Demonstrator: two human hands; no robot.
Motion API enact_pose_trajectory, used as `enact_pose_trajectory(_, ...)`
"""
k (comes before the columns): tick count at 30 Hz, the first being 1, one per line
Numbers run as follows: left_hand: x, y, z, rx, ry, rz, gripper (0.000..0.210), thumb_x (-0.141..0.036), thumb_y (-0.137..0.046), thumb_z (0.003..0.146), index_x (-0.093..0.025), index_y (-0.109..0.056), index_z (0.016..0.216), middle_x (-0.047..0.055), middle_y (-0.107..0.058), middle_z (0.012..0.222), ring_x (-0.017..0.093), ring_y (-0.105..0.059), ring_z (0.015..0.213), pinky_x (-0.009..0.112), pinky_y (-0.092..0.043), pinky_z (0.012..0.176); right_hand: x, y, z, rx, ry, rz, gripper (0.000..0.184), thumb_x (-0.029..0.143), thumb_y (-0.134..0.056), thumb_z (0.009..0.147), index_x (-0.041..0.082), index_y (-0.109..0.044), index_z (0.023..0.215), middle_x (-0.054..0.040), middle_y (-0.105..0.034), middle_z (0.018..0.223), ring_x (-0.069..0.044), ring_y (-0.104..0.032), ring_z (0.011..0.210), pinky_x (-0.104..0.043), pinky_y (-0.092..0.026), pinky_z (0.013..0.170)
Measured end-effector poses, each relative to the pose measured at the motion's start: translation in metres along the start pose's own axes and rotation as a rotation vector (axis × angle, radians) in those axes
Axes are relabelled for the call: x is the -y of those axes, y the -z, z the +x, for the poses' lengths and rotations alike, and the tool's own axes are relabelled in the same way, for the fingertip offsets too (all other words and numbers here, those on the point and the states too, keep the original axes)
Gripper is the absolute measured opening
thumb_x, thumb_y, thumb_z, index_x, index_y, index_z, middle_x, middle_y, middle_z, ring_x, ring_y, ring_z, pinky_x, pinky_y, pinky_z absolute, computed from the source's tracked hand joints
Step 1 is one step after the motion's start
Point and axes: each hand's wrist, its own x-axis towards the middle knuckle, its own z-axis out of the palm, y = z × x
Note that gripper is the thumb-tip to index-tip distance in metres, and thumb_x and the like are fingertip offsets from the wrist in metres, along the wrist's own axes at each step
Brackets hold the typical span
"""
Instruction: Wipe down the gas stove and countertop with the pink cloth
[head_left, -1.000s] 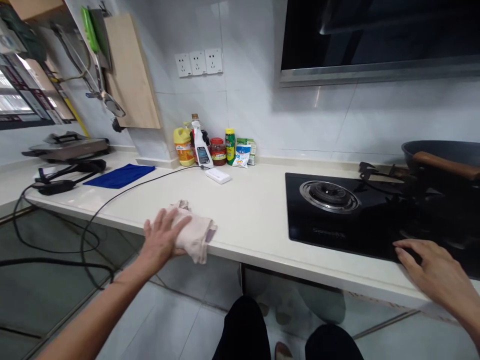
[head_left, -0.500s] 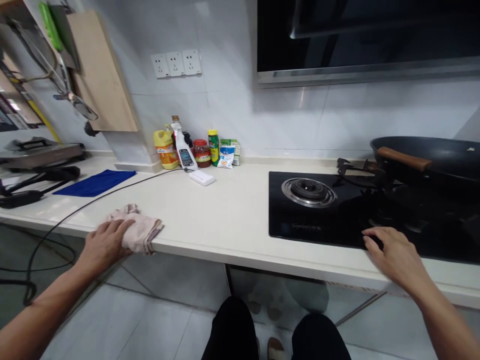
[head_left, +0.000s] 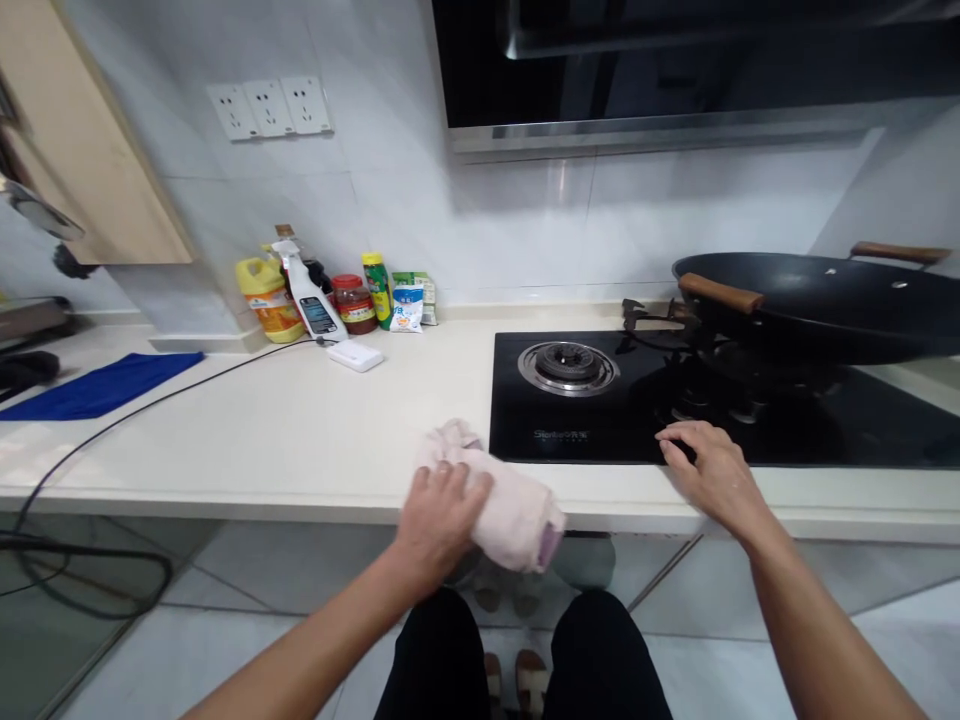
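Observation:
A folded pale pink cloth lies across the front edge of the white countertop, just left of the gas stove. My left hand grips the cloth's left side, pressing it on the counter, and part of the cloth hangs over the edge. My right hand rests at the front edge of the black glass stove, thumb and fingers curled toward each other with a gap between them and nothing held.
A large wok with wooden handles sits on the stove's right side. Along the wall stand a yellow jug, a white spray bottle and a red-lidded jar. A white box trails a black cable past a blue cloth.
My left hand has carried the pink cloth rightward along the counter's front edge to beside the stove. My right hand stays at the stove's edge. The view has turned right.

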Motion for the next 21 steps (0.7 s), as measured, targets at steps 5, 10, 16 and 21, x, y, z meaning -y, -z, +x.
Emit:
enact_pose_trajectory(5, -0.100, 0.004, 0.066, -0.057, -0.089, -0.045, 0.037, -0.031, -0.056, 0.098, -0.018, -0.057, 0.133, 0.014, -0.066, 0.111, 0.031, -0.060, 0.107, 0.048, -0.046, 0.085, 0.028, 0.018, -0.021, -0.272, -0.108, 0.303, 0.026, 0.045, -0.054, 0.096, 0.025, -0.070, 0.095, -0.0062, -0.069, 0.107, -0.024, -0.065, 0.105, -0.040, -0.051, 0.090)
enact_pose_trajectory(10, -0.173, 0.009, 0.125, -0.113, -0.229, -0.207, 0.034, -0.026, -0.046, 0.102, -0.018, -0.057, 0.133, 0.016, -0.063, 0.116, 0.032, -0.058, 0.113, 0.044, -0.045, 0.082, 0.057, 0.039, -0.072, -0.179, -0.050, 0.246, 0.029, 0.048, -0.052, 0.099, 0.027, -0.066, 0.113, -0.0092, -0.064, 0.122, -0.027, -0.061, 0.118, -0.045, -0.049, 0.102)
enact_pose_trajectory(16, -0.162, 0.022, 0.140, 0.031, -0.496, -0.691, 0.058, -0.040, -0.069, 0.088, -0.009, -0.055, 0.135, 0.019, -0.063, 0.131, 0.032, -0.055, 0.123, 0.045, -0.045, 0.100, 0.035, 0.053, -0.096, 0.133, 0.125, -0.073, 0.064, 0.052, -0.056, 0.096, 0.032, -0.037, 0.154, -0.0118, -0.043, 0.157, -0.033, -0.045, 0.142, -0.052, -0.042, 0.111)
enact_pose_trajectory(21, -0.094, 0.022, 0.087, 0.056, -0.358, -0.926, 0.069, -0.028, -0.068, 0.091, -0.020, -0.039, 0.153, 0.015, -0.049, 0.158, 0.029, -0.042, 0.147, 0.048, -0.035, 0.118, 0.030, 0.023, -0.086, 0.193, 0.216, -0.316, 0.080, 0.043, -0.072, 0.085, 0.032, -0.034, 0.155, -0.0153, -0.051, 0.152, -0.039, -0.048, 0.138, -0.058, -0.039, 0.105)
